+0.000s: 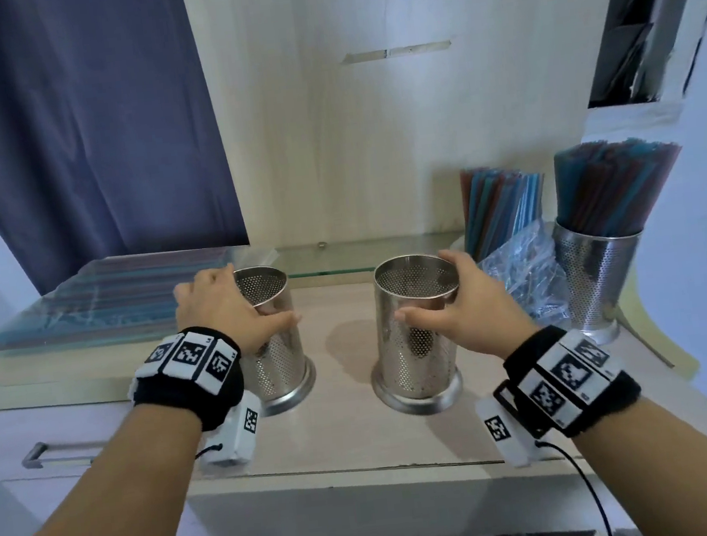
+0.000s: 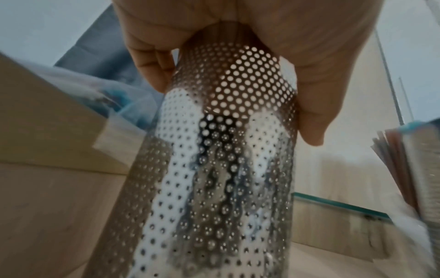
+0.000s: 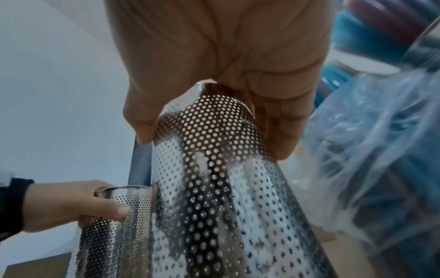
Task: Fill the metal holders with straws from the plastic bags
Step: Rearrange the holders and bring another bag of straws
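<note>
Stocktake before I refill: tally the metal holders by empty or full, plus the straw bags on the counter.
Empty metal holders: 2, one gripped by the left hand, one by the right hand
Metal holders full of straws: 1
Flat sealed straw bags: 1
Opened straw bags, standing: 1
Total: 5

Head looks down; wrist views close, upward.
</note>
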